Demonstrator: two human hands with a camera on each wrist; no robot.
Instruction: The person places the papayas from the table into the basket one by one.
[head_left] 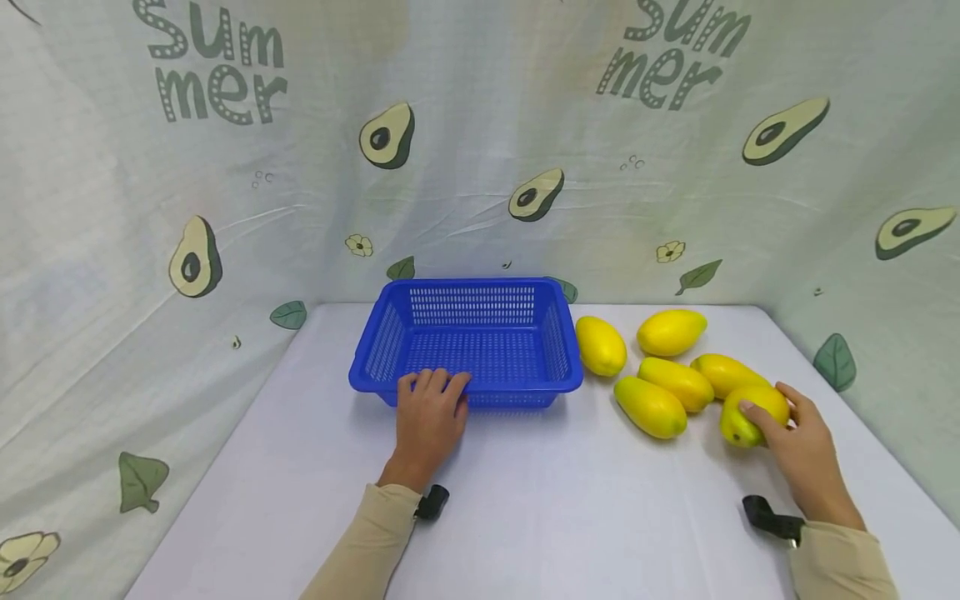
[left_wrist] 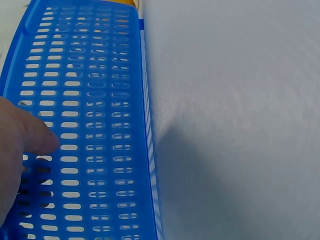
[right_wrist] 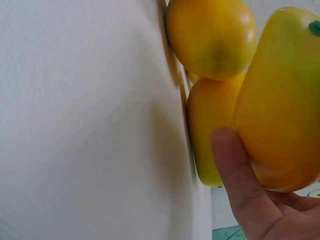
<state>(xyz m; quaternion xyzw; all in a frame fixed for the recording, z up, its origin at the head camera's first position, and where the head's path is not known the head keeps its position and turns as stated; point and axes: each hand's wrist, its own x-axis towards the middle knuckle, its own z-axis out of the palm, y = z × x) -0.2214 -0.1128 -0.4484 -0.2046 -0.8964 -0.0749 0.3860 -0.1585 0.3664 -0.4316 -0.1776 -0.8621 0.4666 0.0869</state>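
My left hand (head_left: 431, 417) grips the front rim of a blue plastic basket (head_left: 562, 385). In the left wrist view the thumb (left_wrist: 35, 132) presses the outside of the slotted wall (left_wrist: 107, 115), and fingertips show dimly through the slots. At the right, my right hand (head_left: 810, 450) holds a yellow mango (head_left: 753, 412) with a greenish end between thumb and fingers. The right wrist view shows this mango (right_wrist: 285, 105) clear of the table, its green stem spot at the top. Just behind it lies another mango (head_left: 726, 373).
More yellow mangoes lie between basket and right hand: a front one (head_left: 651, 407), one touching it (head_left: 677, 383), one at the back (head_left: 671, 332) and one beside the basket's right side (head_left: 600, 346). A printed cloth (head_left: 465, 217) hangs behind the white table (head_left: 570, 508).
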